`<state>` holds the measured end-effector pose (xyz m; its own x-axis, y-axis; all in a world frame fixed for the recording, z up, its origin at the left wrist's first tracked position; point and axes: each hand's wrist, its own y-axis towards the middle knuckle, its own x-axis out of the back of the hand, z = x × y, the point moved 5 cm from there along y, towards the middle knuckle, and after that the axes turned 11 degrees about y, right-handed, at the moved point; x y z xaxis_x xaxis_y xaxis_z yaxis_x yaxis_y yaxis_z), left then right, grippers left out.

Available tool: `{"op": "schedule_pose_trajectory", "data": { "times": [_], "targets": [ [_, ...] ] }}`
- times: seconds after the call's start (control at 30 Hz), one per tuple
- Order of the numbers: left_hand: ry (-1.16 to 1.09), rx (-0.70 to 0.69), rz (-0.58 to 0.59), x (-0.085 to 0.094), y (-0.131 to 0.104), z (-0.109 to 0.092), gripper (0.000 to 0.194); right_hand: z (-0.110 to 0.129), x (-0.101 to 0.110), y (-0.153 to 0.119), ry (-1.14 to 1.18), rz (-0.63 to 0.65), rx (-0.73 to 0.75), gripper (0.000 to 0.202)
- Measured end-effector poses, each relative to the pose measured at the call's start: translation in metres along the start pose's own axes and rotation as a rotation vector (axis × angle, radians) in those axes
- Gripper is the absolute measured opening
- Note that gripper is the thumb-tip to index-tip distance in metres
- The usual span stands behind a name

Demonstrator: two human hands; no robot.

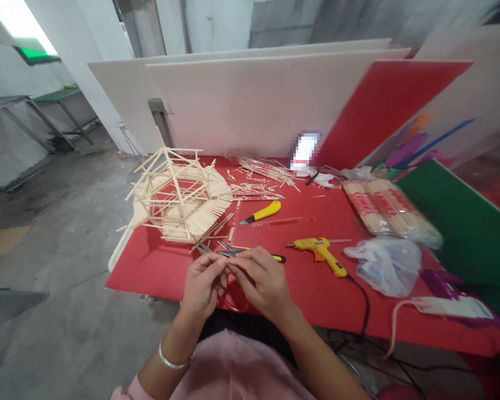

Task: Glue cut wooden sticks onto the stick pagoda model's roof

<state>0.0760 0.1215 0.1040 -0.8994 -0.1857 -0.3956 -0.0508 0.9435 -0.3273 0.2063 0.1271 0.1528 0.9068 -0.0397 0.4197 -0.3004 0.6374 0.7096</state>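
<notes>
My left hand [203,282] and my right hand [264,279] meet above the front edge of the red table. Both have their fingertips pinched together, and whatever lies between them is too small or hidden to name. Beneath the hands are scissors with a red handle [238,306], partly covered. A black-and-yellow tool handle [279,259] shows just past my right fingers. Beyond my left hand stands a framework of thin wooden sticks [177,191], with a fan of sticks along its right side. A yellow utility knife [267,211] lies farther back.
A yellow hot glue gun [323,253] lies right of my hands, its black cord running off the front edge. Behind it are bundled sticks [385,208] and a plastic bag [389,266]. Loose sticks [254,186], a lit phone [305,151] and white boards [250,100] are at the back.
</notes>
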Motion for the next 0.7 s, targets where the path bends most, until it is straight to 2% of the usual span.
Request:
{"op": "schedule_pose_trajectory", "data": {
  "times": [0.3, 0.43, 0.6, 0.7],
  "targets": [
    [-0.005, 0.022, -0.008, 0.003, 0.007, 0.003, 0.03, -0.007, -0.009, -0.001, -0.019, -0.005, -0.025, 0.018],
    [-0.037, 0.017, -0.004, 0.0, 0.009, 0.003, 0.028, -0.006, -0.008, 0.0, -0.011, -0.051, -0.014, 0.019],
    [-0.053, 0.03, -0.018, -0.001, 0.013, 0.004, 0.028, -0.012, -0.004, 0.001, 0.076, -0.088, -0.143, 0.02],
    [-0.045, 0.033, -0.012, -0.002, 0.014, 0.007, 0.029, -0.013, -0.002, 0.0, 0.073, -0.112, -0.118, 0.017]
  ]
}}
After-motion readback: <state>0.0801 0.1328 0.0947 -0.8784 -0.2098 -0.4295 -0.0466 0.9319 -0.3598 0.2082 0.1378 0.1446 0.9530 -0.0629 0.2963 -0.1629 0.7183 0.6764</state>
